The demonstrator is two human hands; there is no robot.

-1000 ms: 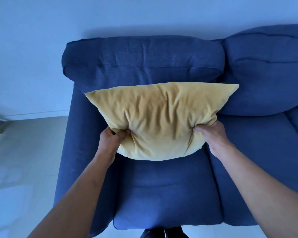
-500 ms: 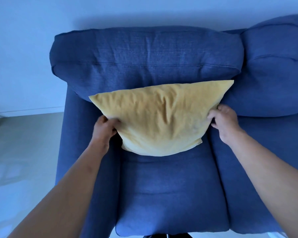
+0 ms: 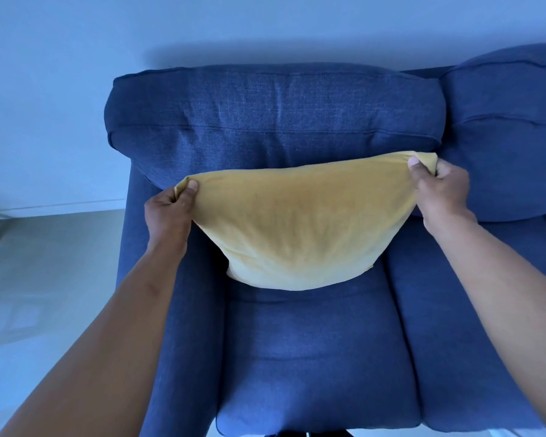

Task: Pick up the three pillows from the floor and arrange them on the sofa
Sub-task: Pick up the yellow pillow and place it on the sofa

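A yellow pillow (image 3: pixel 300 228) leans against the back cushion of the blue sofa (image 3: pixel 312 351), with its lower edge on the leftmost seat. My left hand (image 3: pixel 167 209) pinches the pillow's upper left corner. My right hand (image 3: pixel 440 190) pinches its upper right corner. Both top corners are drawn outward, so the top edge is stretched flat. No other pillow from the floor is in view.
The sofa's left armrest (image 3: pixel 142 279) stands beside pale floor (image 3: pixel 44 263) on the left. A second back cushion (image 3: pixel 511 137) and seat continue to the right. A white wall (image 3: pixel 76 58) rises behind the sofa.
Both hands have moved from the pillow's lower sides up to its top corners and now pinch them. The pillow stays on the seat against the back cushion.
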